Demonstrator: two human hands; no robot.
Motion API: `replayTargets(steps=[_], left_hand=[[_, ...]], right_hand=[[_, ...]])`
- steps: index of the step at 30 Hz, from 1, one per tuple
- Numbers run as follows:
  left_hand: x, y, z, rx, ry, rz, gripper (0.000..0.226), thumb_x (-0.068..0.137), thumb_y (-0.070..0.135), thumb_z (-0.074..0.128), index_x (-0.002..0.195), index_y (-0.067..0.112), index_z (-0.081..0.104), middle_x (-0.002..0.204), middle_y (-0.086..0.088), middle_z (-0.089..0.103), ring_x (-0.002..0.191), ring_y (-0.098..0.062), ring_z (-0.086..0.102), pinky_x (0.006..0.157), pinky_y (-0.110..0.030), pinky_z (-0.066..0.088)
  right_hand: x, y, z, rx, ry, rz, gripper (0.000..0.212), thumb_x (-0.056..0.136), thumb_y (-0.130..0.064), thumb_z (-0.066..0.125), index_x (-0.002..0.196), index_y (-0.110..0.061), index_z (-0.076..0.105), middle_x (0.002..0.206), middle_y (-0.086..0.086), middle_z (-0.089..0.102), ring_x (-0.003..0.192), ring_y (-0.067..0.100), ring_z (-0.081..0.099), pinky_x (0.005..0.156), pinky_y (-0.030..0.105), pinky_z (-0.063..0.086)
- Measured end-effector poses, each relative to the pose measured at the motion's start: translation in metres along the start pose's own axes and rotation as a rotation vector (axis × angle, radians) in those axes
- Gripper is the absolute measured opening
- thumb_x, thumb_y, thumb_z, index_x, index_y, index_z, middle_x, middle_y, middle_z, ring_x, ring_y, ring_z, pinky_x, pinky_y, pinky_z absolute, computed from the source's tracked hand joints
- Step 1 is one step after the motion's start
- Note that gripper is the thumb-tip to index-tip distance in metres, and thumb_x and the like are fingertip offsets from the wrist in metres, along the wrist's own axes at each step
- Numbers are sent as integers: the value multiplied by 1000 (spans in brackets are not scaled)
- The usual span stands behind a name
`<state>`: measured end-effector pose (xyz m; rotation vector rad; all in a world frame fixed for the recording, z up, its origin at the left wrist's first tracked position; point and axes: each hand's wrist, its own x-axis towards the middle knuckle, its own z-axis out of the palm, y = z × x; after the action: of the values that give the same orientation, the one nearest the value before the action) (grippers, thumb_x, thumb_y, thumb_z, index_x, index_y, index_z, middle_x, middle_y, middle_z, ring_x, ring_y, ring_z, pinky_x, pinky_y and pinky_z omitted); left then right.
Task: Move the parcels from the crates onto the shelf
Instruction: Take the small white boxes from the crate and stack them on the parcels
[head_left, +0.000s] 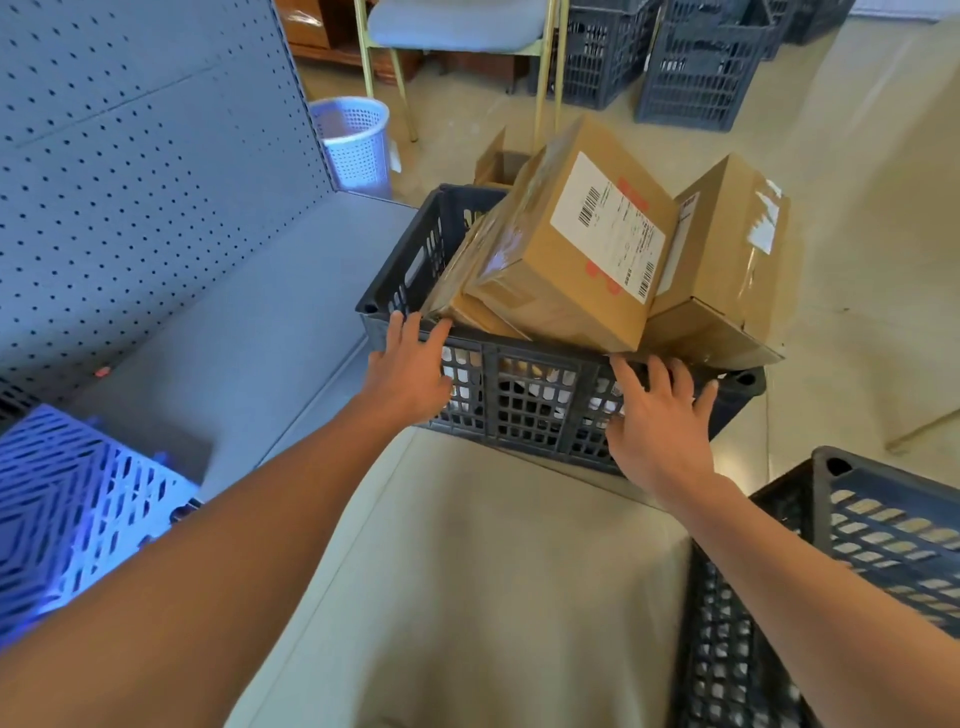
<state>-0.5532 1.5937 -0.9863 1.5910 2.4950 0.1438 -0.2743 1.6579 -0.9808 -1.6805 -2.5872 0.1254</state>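
Black crate (524, 395) on floor, beside front edge of grey shelf (249, 312). Approx. three cardboard parcels piled in it, tilted; labelled parcel (587, 244) on top, second parcel (727, 265) overhanging right rim. Left hand (410, 369) & right hand (657, 421) both on crate's near wall, fingers spread, extended over rim, not curled. Second black crate (883, 525) at right.

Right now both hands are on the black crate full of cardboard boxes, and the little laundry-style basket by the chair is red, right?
Not quite. The basket is pale blue-white, not red, as the head view shows. The rest holds: the left hand and right hand both rest on the black crate, which holds cardboard boxes, and the basket stands near the chair.
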Motion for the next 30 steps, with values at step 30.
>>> replayTargets(steps=[30], left_hand=[[-57,-11,-24,156,-128,27,82,89,25,68,154,32,18,155,-14,24,144,-36,23,106,-59,40]], right_hand=[[-40,13,-18,66,-58,-27,62,97,-29,53,155,-40,33,154,7,36,147,35,21,113,80,6]])
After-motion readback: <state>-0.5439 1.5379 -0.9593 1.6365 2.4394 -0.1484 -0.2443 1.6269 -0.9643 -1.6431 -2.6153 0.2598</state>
